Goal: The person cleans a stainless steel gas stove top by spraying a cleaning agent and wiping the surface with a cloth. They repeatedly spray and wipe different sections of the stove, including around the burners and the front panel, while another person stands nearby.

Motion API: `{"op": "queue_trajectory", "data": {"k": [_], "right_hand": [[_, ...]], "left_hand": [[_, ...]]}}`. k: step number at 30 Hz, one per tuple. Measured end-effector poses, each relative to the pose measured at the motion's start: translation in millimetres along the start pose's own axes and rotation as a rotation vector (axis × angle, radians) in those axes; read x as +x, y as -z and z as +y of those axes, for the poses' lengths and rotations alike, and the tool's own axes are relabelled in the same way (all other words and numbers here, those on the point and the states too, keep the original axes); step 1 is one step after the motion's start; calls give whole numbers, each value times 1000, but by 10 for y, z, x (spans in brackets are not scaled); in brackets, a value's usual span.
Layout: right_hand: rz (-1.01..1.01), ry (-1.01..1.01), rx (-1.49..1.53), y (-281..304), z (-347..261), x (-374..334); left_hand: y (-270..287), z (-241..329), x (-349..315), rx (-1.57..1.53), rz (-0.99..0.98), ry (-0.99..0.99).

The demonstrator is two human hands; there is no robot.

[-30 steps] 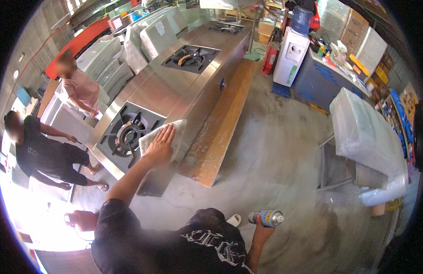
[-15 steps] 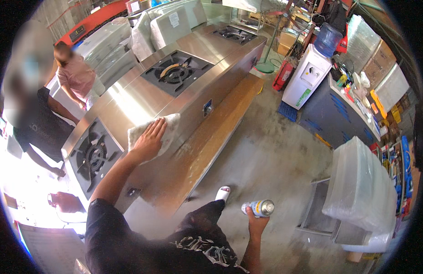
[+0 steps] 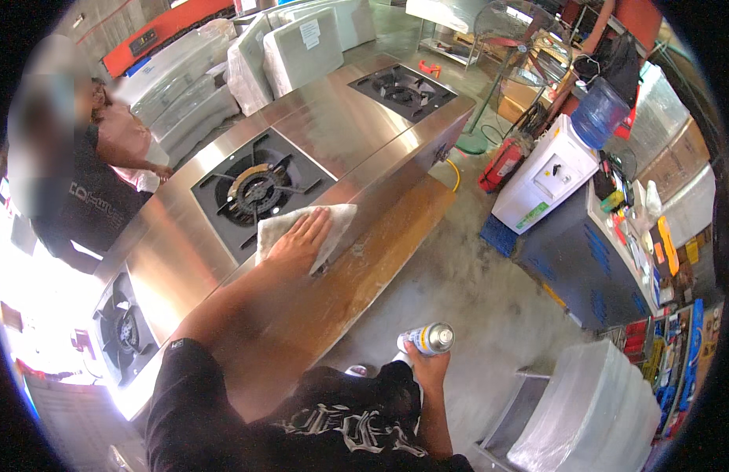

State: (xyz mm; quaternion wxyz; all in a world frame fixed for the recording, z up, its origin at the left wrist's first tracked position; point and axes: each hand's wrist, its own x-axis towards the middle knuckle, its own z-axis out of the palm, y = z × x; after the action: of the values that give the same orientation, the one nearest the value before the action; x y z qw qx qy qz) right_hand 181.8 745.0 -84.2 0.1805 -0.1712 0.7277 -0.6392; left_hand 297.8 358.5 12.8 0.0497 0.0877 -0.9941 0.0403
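My left hand (image 3: 298,241) lies flat on a white cloth (image 3: 338,223), fingers stretched out and side by side. The cloth rests on the front edge of a long stainless-steel stove (image 3: 305,122), partly hanging over it, beside the middle burner (image 3: 258,189) in its dark square tray. Low on the right, away from the stove, my right hand (image 3: 429,366) is closed around a spray can (image 3: 416,338) with a silvery end and a white, blue and yellow label. The can is tilted, its silvery end toward the right.
A brown board (image 3: 380,263) runs along the stove's front. Across the stove at left stands a person in black (image 3: 97,200), with another in pink behind. To the right are a water dispenser (image 3: 547,177), a fire extinguisher (image 3: 504,165) and a plastic-wrapped item (image 3: 585,413).
My left hand and the cloth have moved along the stove's front edge, away from the left-end burner to beside the middle one. My right hand still holds the spray can. The view has shifted.
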Motion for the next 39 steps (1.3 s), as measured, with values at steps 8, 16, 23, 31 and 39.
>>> {"op": "queue_trajectory", "data": {"k": [8, 16, 23, 31, 39], "right_hand": [[-124, -15, 2, 93, -14, 2050], [-136, 90, 16, 511, -171, 4433], [-71, -13, 73, 959, -30, 5682], [-74, 80, 28, 1013, 0, 5969], [-97, 60, 157, 891, -188, 5981]], "left_hand": [[-181, 32, 1754, 1, -8, 41], [-489, 21, 4154, 40, 24, 12], [-1153, -89, 6186, -138, 61, 65], [-1675, 39, 7402, -16, 248, 61], [-1458, 92, 6695, -12, 176, 43]]}}
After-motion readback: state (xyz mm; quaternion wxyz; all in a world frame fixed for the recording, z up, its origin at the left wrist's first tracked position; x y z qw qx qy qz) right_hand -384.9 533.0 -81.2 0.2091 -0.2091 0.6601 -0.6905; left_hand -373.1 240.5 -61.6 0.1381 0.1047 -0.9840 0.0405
